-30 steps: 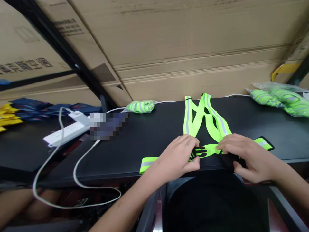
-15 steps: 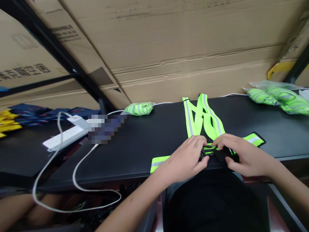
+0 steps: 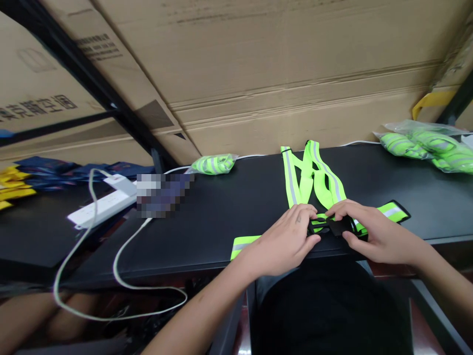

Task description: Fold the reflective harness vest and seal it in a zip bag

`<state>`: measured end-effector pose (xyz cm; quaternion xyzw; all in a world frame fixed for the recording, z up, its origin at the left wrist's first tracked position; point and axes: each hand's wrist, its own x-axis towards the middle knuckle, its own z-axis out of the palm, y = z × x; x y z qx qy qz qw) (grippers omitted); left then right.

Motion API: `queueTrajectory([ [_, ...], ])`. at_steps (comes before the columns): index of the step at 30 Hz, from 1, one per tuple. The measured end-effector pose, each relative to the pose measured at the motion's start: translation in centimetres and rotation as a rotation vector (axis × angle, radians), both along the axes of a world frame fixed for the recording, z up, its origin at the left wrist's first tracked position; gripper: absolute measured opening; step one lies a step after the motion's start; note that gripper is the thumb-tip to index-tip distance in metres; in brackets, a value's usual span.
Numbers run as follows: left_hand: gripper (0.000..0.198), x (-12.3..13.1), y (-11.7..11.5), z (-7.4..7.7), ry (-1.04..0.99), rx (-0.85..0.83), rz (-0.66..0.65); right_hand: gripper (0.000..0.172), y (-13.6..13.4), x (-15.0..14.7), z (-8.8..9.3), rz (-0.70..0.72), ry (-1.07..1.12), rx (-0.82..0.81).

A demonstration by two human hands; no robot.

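A neon-green reflective harness with grey stripes lies on the black table, its shoulder straps stretching away from me and its belt running left and right. At the belt's middle is a black side-release buckle. My left hand is closed on the buckle's pronged half, thumb in front and fingers behind. On the other half, my right hand pinches between thumb and fingers. The prongs show between the hands, pointing at the right half; whether they have clicked in I cannot tell.
Bagged green harnesses lie at the back, one packet left of centre and several at right. A white power strip with a looping cable sits at left, near navy and yellow packets. Cardboard backs the table.
My hands have brought the two buckle halves into line, and the right half now lies flatter and shows more plainly. The harness straps lie nearly as before.
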<state>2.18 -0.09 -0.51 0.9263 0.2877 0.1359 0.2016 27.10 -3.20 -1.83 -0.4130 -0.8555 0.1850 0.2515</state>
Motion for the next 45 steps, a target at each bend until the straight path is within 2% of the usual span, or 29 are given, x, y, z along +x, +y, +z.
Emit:
queueTrajectory([
  [4, 0.021, 0.1, 0.1, 0.0, 0.007, -0.013, 0.001, 0.02, 0.1, -0.1, 0.2, -0.049, -0.006, 0.023],
  [12, 0.023, 0.5, 0.5, 0.1, -0.008, 0.011, -0.009, 0.021, 0.2, 0.2, -0.1, 0.017, 0.005, 0.027],
  [17, 0.023, 0.6, 0.3, 0.3, -0.001, -0.009, -0.025, 0.02, 0.2, 0.1, -0.4, -0.005, -0.021, 0.029],
  [24, 0.021, 1.5, 0.1, -0.3, -0.018, -0.037, -0.029, 0.025, 0.2, 0.0, -0.4, 0.023, -0.044, -0.009],
  [33, 0.044, 2.8, -0.5, -0.6, -0.045, 0.03, -0.026, 0.04, 0.6, -1.3, -0.4, 0.062, -0.15, 0.056],
  [39, 0.049, 2.1, -0.4, -0.7, 0.012, 0.065, -0.004, 0.038, 0.4, -1.1, -0.1, 0.012, -0.126, 0.042],
  [42, 0.059, 1.1, -0.7, -0.6, 0.065, 0.085, 0.032, 0.052, 0.0, -0.3, 0.0, -0.082, -0.131, -0.004],
  [45, 0.065, 0.3, -1.2, -0.4, 0.116, 0.177, 0.064, 0.067, -0.3, 0.3, 0.0, -0.079, -0.174, -0.021],
])
